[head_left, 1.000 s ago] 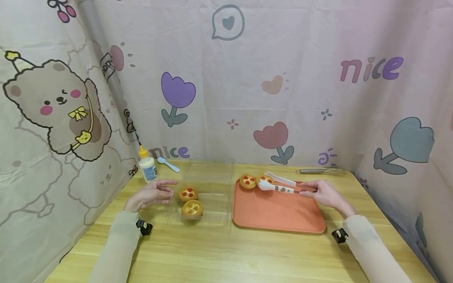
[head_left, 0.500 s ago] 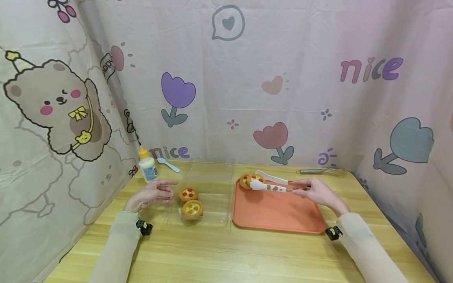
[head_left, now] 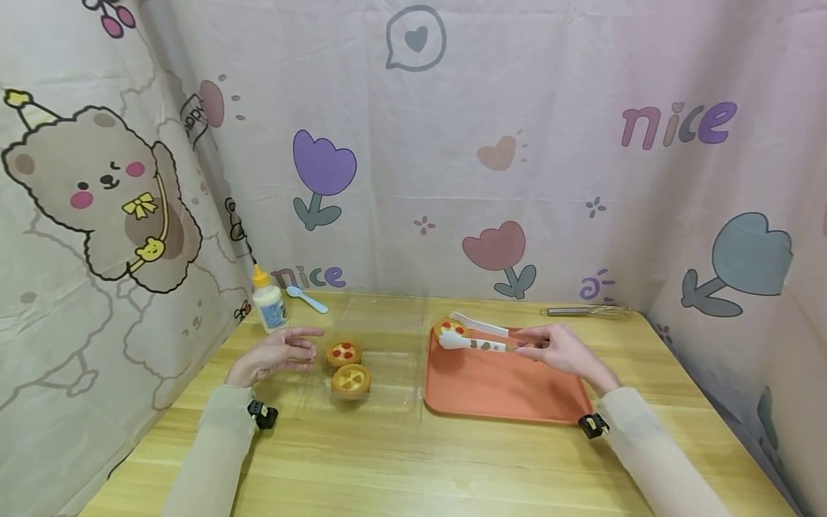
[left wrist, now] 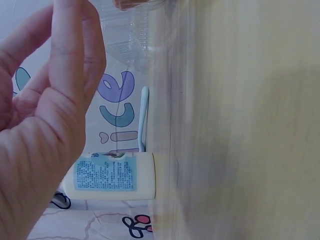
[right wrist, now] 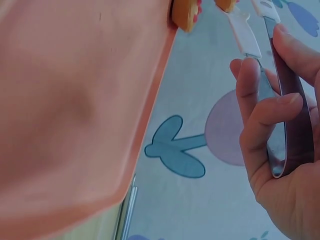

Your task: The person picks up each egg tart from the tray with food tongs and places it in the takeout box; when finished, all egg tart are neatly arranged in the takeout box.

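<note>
Your left hand [head_left: 276,355] lies flat with fingers relaxed, holding nothing, touching the left side of the clear plastic clamshell box [head_left: 371,359]. Two small round toy tarts [head_left: 347,368] already sit inside it. One tart [head_left: 450,328] looks left to move: it's pinched in the white tongs with brown patches [head_left: 474,336], raised over the far-left corner of the orange plastic tray [head_left: 510,388]. Your right hand [head_left: 561,352] curls round the tongs' handle, squeezing it. Box and tray edges nearly touch, so the crossing is short. Open tabletop in front; curtain close behind.
</note>
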`<state>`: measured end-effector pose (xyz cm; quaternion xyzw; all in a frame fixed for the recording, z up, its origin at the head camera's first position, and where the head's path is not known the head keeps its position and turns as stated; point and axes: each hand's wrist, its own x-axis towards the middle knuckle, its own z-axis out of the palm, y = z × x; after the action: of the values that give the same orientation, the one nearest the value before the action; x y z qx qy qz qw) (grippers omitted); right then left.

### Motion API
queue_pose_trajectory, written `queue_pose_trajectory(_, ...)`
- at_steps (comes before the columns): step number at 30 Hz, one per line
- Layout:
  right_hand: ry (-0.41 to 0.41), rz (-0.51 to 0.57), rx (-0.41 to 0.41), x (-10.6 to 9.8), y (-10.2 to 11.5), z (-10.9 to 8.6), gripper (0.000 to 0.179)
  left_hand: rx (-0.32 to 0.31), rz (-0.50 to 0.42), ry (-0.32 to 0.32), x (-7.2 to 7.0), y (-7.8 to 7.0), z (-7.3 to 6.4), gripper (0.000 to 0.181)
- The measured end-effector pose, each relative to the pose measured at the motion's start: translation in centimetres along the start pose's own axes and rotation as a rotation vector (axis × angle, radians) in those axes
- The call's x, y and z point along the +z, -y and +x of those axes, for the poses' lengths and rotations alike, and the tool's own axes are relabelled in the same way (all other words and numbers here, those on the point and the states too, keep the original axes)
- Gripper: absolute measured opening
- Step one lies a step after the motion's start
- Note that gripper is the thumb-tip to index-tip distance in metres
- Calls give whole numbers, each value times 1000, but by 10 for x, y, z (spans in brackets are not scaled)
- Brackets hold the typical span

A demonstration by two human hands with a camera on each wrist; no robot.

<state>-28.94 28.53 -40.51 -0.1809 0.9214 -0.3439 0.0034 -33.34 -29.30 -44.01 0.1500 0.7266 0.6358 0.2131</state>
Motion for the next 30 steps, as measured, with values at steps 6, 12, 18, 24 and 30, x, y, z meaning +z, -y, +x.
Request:
queue_pose_trajectory(6,-20,17,-7,9,8,2,47,-6,14,-10,0,-2,0,65)
queue_pose_trajectory(12,-63,-9,-38,19,18,3,44,-7,16,-8,0,-3,2,66)
queue_pose_trajectory(18,-104,-16,-109,31,29,5,43,1,9,-3,-1,-2,2,64)
queue_pose_trajectory(24,-89,-7,-130,41,38,6,44,-10,-3,-7,-1,-1,0,64)
queue_pose_trajectory(30,-64,13,-139,48,42,9,43,-14,9,-8,-1,0,-1,65)
